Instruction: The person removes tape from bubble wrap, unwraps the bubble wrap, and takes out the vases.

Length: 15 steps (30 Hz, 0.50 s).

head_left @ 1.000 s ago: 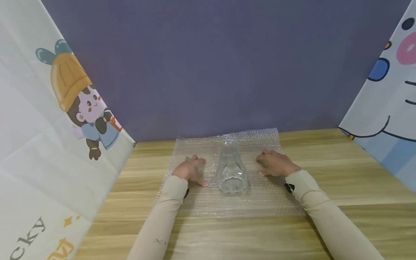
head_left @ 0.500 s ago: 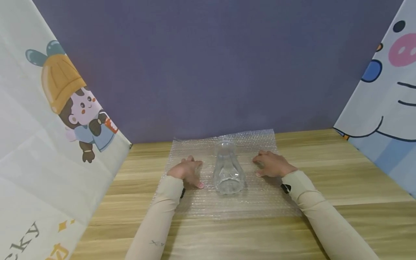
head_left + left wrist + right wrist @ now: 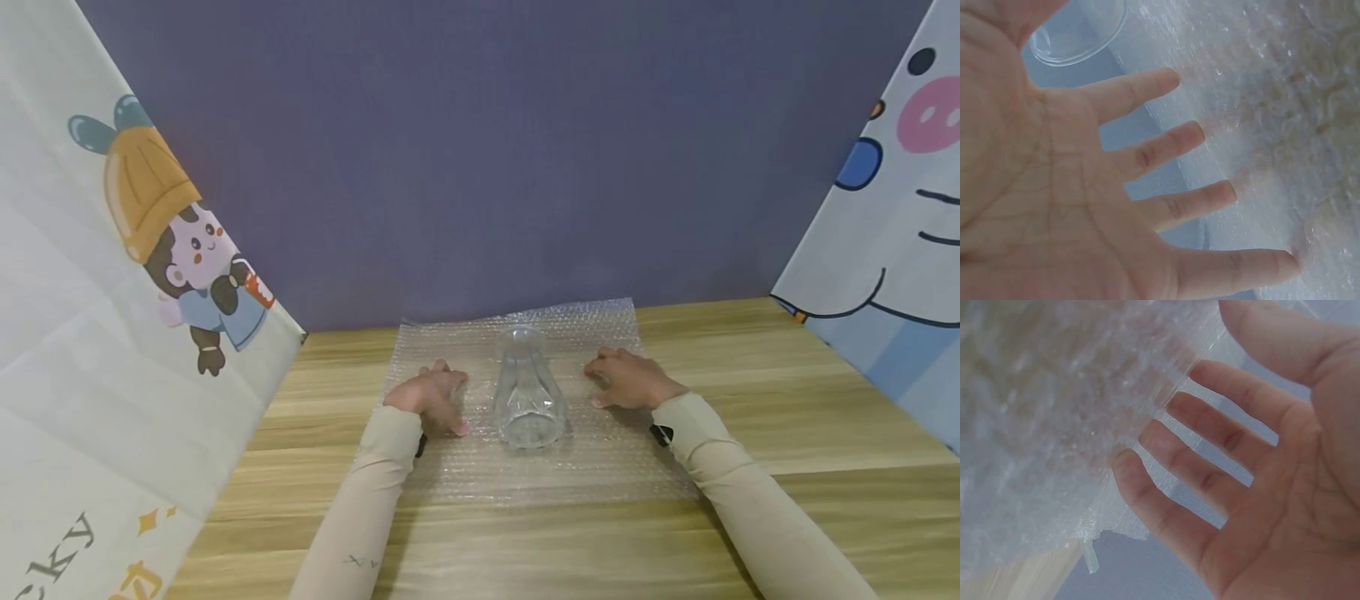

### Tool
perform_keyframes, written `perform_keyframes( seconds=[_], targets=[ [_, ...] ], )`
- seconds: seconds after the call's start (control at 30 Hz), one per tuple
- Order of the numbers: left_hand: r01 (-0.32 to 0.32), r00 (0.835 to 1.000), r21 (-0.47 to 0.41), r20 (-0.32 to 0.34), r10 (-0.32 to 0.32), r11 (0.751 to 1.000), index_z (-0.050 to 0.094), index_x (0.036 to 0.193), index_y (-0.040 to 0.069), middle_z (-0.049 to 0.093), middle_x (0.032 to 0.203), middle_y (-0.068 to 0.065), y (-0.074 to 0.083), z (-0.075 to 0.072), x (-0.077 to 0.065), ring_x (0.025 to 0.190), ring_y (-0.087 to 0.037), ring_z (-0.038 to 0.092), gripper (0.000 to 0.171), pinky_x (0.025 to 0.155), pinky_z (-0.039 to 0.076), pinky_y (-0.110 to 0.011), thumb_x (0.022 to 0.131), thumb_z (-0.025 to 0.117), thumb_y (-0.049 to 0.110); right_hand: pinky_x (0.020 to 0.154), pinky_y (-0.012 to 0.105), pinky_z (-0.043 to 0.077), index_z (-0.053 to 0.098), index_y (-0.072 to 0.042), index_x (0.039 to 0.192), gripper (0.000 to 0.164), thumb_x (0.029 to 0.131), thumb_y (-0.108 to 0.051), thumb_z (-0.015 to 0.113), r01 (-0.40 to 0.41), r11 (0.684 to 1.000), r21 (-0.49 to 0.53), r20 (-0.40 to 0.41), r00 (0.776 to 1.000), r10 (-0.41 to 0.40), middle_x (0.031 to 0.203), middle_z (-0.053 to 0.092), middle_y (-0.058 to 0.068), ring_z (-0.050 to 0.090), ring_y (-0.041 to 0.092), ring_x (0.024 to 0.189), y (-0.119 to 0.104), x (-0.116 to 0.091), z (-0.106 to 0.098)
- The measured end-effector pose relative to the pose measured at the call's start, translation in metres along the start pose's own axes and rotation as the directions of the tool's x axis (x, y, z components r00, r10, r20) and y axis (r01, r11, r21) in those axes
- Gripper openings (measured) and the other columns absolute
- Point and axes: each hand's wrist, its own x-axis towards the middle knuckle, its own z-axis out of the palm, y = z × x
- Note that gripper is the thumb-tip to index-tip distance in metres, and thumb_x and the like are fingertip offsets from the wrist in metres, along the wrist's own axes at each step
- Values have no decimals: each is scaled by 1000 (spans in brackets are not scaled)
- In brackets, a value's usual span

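Separating the hands (image 3: 433,398) (image 3: 628,380): clear vase (image 3: 529,400) on bubble wrap (image 3: 502,477), wooden table (image 3: 795,400) beneath

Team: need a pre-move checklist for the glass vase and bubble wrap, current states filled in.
1. Bubble wrap spread beneath the glass vase: ok, it shows on all sides in the head view.
2. Left hand and right hand flanking the vase: ok, one on each side.
3. Hold on vase: not ok, neither hand touches it.
4. Hands free: ok, both palms hold nothing, fingers spread.
5. Fingertips pressing on the wrap: cannot tell.
6. Vase free of cracks: cannot tell, detail too coarse.
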Motion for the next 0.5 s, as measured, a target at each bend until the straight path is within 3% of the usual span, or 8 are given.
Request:
perform_keyframes(
  seconds=[0.3, 0.5],
  targets=[
    [48, 998, -61, -24, -49, 997, 41, 157, 17, 17, 170, -20, 4, 3, 2, 156, -51, 9, 100, 120, 21, -71, 71, 93, 25, 106, 71, 41, 61, -7, 140, 57, 90, -29, 78, -13, 1000, 10, 26, 1000, 13, 156, 41, 29, 37, 56, 142, 2, 1, 2],
    [72, 996, -79, -50, -76, 994, 36, 159, 18, 14, 171, -21, 7, 4, 3, 156, -50, 12, 108, 120, 22, -71, 68, 94, 21, 111, 69, 38, 57, -6, 144, 57, 94, -27, 75, -26, 999, 46, 73, 997, 23, 158, 39, 28, 32, 55, 145, 0, 1, -1]
  ],
)
